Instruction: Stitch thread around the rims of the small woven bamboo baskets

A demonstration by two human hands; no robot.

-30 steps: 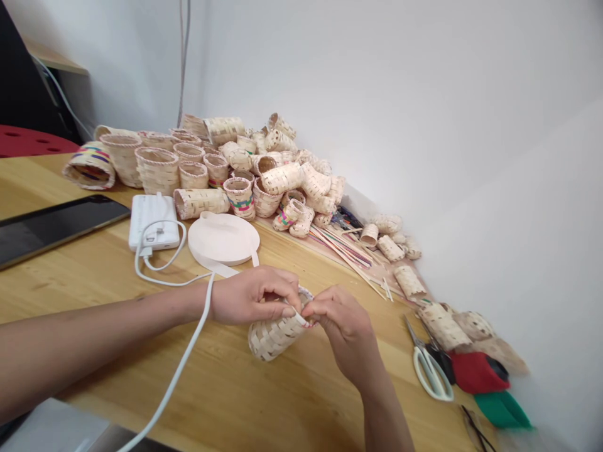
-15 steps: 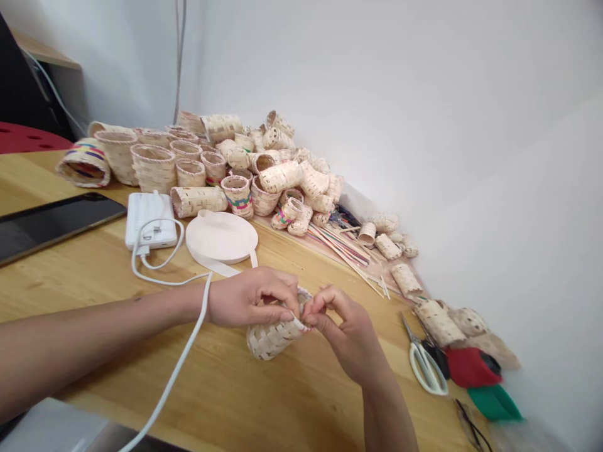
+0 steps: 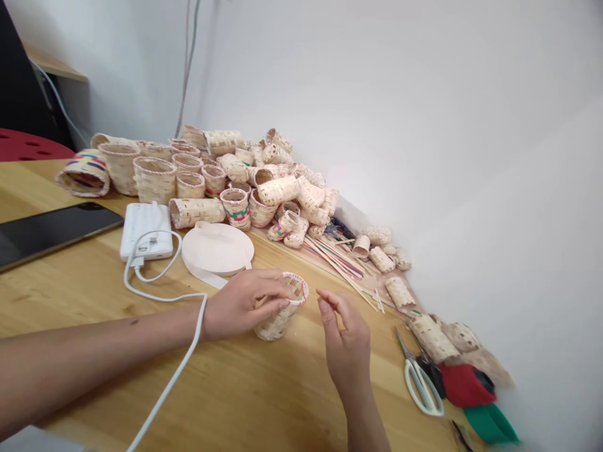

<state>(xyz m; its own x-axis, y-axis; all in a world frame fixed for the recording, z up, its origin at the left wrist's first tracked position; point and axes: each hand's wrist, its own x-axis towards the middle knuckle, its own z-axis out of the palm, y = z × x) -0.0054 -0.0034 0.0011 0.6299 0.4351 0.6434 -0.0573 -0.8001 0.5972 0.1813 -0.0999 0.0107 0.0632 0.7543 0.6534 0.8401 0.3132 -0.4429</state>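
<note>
Below frame centre, a small woven basket (image 3: 277, 324) leans up-right, rim pinched in the left hand's (image 3: 242, 306) grip, the right hand (image 3: 347, 345) just right, fingertips nearly together, contents unclear.

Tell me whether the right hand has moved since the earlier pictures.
Yes: judged against the flat white roll, the right hand has moved rightward, now apart from the woven basket.

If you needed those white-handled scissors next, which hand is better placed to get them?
Probably the right hand: it's apart from the woven basket and nearer the scissors, though I can't tell if its fingers pinch something thin. The left hand is farther away and holds the basket's rim.
</note>
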